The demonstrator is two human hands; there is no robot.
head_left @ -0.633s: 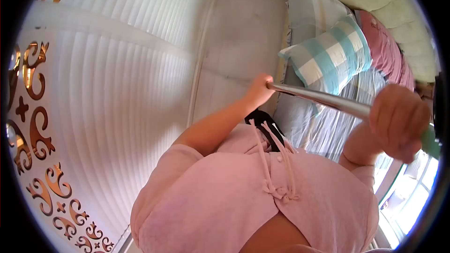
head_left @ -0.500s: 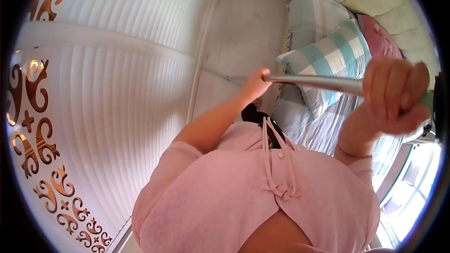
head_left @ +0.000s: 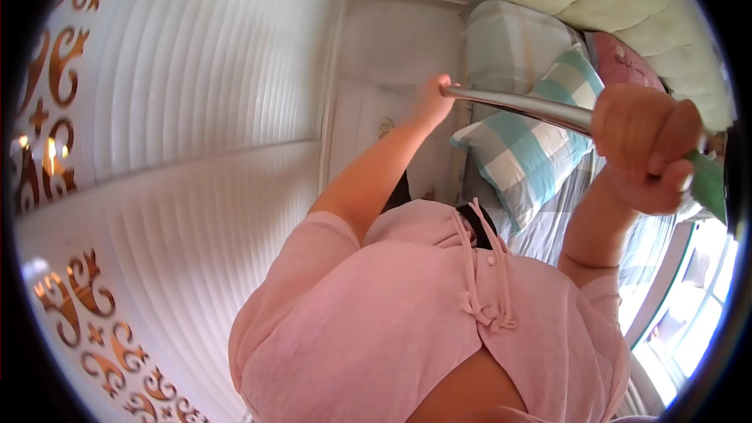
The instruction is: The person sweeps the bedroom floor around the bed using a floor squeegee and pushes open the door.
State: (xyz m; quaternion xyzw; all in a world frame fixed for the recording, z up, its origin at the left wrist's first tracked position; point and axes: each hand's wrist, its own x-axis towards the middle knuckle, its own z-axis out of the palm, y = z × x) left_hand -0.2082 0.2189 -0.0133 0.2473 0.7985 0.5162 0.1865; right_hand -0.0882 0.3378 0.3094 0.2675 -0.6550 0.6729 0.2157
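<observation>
Against the frames from about half a second ago, the pole (head_left: 521, 106) has come higher in view, towards 12 o'clock, while the checked pillow (head_left: 521, 160) has slid towards 6 o'clock; the view itself has turned too, so part of that shift is the head's. Both hands still have the pole, which suggests it is being swung or steered rather than taken up afresh. It now slopes from the left hand (head_left: 437, 98), at 1 o'clock from the middle of the view, to the right hand (head_left: 650, 149), near 3 o'clock, and crosses in front of the checked pillow; whether they touch, I cannot tell. A thin, blurred stretch runs on from the left hand towards 9 o'clock, its far end unclear.

The left arm reaches out with a bend at the elbow, forearm aimed at 1 o'clock, the fingers closed round the pole. The right hand is nearer the camera, its forearm also rising towards 1 o'clock, its fingers wrapped firmly over the pole with the knuckles uppermost. Just beside that fist, at 4 o'clock, is a green piece (head_left: 709, 184); whether it is joined to the pole, I cannot tell
</observation>
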